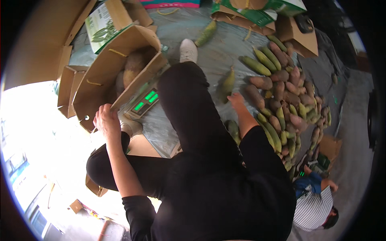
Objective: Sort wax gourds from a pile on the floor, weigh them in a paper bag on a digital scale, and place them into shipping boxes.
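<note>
On the left, my left hand (pixel 107 121) has its fingers wrapped over the rim of a tall open cardboard box (pixel 93 102). Large brownish tubers (pixel 134 69) lie inside it; part of the interior is hidden by the walls. The box is at a scale with a lit green display (pixel 145 101). In the middle, my right hand (pixel 237 99) closes its fingers at the lower end of a long green melon (pixel 228 85), both slightly blurred. Another long green melon (pixel 206 33) lies farther off, beyond my white shoe (pixel 188 51).
A large heap of brown-red tubers (pixel 278 90) and green melons (pixel 255 65) spreads to the right on a grey plastic sheet (pixel 173 28). Printed cartons (pixel 105 28) stand at the back. At lower right another person in a striped top (pixel 315 211) works near the heap.
</note>
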`<state>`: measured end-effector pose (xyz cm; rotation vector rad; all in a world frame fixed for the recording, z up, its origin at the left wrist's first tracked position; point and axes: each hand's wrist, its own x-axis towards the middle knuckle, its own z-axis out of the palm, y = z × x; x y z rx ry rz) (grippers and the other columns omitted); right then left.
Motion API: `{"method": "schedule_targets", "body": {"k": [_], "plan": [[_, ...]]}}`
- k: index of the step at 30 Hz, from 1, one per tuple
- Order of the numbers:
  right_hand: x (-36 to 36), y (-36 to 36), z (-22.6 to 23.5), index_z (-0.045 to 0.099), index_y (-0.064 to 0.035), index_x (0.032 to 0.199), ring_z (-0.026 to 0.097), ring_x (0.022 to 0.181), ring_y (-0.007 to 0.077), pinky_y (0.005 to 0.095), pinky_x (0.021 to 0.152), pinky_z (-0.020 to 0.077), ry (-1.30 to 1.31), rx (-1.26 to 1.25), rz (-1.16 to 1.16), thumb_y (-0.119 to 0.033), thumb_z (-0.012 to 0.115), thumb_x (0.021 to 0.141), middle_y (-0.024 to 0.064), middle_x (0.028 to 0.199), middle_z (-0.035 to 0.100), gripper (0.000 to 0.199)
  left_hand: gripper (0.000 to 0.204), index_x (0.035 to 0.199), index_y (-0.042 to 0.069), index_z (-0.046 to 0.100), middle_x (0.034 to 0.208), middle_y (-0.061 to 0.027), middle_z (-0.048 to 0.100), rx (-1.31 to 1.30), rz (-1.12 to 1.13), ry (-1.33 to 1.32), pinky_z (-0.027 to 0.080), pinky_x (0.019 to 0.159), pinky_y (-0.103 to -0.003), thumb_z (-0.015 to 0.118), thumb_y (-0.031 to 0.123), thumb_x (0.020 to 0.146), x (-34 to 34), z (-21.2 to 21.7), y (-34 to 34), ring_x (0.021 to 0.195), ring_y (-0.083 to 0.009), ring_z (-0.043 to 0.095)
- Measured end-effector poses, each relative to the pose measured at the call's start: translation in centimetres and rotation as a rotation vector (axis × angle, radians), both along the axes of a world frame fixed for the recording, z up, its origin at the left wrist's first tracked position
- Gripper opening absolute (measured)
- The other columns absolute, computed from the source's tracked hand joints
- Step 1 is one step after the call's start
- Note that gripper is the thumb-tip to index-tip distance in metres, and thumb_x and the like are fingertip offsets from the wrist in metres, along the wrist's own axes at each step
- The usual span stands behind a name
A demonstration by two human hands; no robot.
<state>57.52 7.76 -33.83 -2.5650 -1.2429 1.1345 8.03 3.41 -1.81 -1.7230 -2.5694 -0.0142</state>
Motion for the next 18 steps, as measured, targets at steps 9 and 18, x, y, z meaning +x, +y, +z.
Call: {"method": "schedule_targets", "body": {"k": [9, 18], "plan": [[-1.0, 4.2, 1.0, 0.053, 0.0052, 0.115, 0.056, 0.103, 0.0304, 0.0365, 0.085, 0.0443, 0.012, 0.152, -0.074, -0.03, 0.077, 0.065, 0.0206, 0.111, 0.058, 0.066, 0.012, 0.084, 0.011, 0.061, 0.089, -0.0042, 0.059, 0.018, 0.015, -0.092, 0.037, 0.086, -0.04, 0.064, 0.015, 0.074, 0.9, 0.8, 0.4, 0.09, -0.0253, 0.055], [-1.8, 5.1, -1.3, 0.059, 0.0063, 0.099, 0.061, 0.084, 0.0262, 0.0364, 0.07, 0.0459, 0.226, 0.04, -0.166, -0.022, 0.071, 0.069, 0.0163, 0.093, 0.062, 0.043, 0.009, 0.082, 0.012, 0.061, 0.088, -0.0021, 0.059, 0.066, 0.037, -0.09, 0.038, 0.085, -0.04, 0.064, 0.014, 0.074, 0.2, 0.2, 0.1, 0.089, -0.0231, 0.055]]}}
